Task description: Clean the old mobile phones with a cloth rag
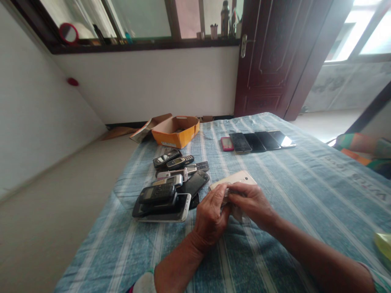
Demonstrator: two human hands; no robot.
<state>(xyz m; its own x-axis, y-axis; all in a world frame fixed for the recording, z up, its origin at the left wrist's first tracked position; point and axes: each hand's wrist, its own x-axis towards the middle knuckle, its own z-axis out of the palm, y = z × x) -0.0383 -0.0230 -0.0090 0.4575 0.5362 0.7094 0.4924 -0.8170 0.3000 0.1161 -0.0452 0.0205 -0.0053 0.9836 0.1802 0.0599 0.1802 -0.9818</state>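
My left hand point(213, 209) and my right hand point(252, 203) meet over the near side of a gold smartphone point(235, 179), back facing up with its camera at the far right corner. Both are closed on a crumpled whitish tissue point(242, 214), part of which hangs below the right fingers. The hands hide the phone's near side, so I cannot tell whether it rests on the cloth or is touched. Left of my hands is a heap of old phones: a white-edged smartphone point(183, 207), a dark keypad phone point(157, 193) on top of it, and a black smartphone point(195, 184).
Blue striped cloth point(122, 252) covers the surface. An orange box point(171, 139) with its lid open stands at the far left. Several dark smartphones point(255, 142) lie in a row beyond my hands, beside a small pink-edged item point(226, 143). Something yellow-green point(383, 245) sits far right.
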